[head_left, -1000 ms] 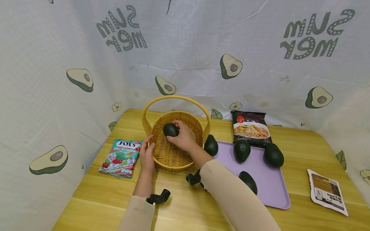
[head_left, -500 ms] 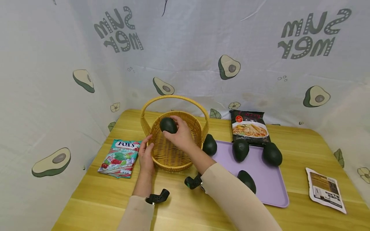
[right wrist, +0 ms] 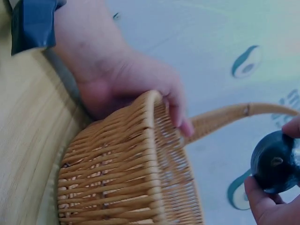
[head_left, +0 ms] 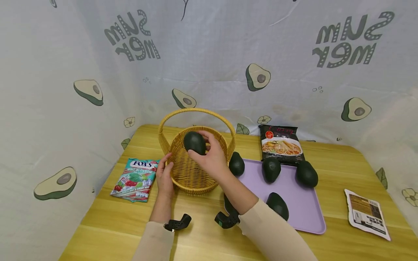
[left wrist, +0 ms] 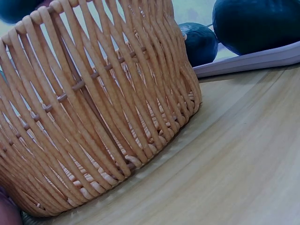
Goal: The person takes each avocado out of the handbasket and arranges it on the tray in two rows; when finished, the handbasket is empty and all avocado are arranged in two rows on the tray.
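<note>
Overhead, a person works at a yellow wooden table hemmed by a pale cloth backdrop printed with halved avocados. A lilac tray lies right of centre carrying four dark avocados, one of them at the tray's left edge just beside the wicker basket. The basket stands left of centre under its arched handle.

The right hand holds a fifth avocado in the air above the basket's open mouth, over its far half and below the handle arch. Thumb and fingers curl round the fruit from the right and from beneath, so it sits at the fingertips toward the left; the right wrist view shows the thumb and a fingertip clasping it with its stem end turned to the camera. Its long axis looks roughly upright, tipped a little. This forearm reaches in from the near right, bent at the wrist over the basket's right rim.

The left hand steadies the basket at its near-left rim, fingers hooked over the woven edge and thumb outside. Of the two, the right is plainly the nearer to the fruit.

A candy bag lies left of the basket, a noodle packet beyond the tray, and a small sachet at the far right.
</note>
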Tool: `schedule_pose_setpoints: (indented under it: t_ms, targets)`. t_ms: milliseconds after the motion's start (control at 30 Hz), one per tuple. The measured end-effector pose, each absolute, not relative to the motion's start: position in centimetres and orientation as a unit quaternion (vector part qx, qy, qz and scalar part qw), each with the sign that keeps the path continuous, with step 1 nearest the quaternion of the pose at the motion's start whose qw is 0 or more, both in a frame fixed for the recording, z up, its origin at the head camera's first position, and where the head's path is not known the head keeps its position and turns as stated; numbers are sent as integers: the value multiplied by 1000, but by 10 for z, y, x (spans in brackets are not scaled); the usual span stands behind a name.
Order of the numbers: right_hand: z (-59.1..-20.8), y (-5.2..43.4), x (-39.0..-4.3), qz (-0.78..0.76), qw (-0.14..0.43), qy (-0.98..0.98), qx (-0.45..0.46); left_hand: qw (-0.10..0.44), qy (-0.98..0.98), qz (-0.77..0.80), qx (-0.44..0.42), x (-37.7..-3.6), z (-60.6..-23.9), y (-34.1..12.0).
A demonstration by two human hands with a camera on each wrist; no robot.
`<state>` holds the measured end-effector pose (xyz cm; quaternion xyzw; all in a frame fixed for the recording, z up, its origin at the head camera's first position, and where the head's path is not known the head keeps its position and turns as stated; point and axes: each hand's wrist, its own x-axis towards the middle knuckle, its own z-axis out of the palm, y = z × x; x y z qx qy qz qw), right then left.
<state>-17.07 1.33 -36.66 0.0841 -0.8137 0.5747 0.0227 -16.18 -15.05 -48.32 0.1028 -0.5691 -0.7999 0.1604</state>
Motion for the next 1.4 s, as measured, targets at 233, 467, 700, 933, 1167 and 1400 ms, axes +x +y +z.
schedule_pose_setpoints:
  t_ms: [233,467,700,933,1167,1400]
  targets:
    - [-354,37,-149,579,2,-812,74,158,-561,-806,100,-161,-484,-150]
    - [-356,73,-129,569,-10,-820,58,152,-561,-809,93,-160,-487,-149]
    - [-358,102,-111,559,-1,-828,47,153,-563,-807,90,-160,-486,-149]
    - [-360,129,-96,532,26,-846,37,157,-561,-809,81,-159,-489,-150]
    - [-360,164,-86,502,31,-864,2,157,-563,-807,87,-159,-490,-150]
    - [-369,202,-78,450,50,-891,-39,157,-561,-808,92,-158,-488,-149]
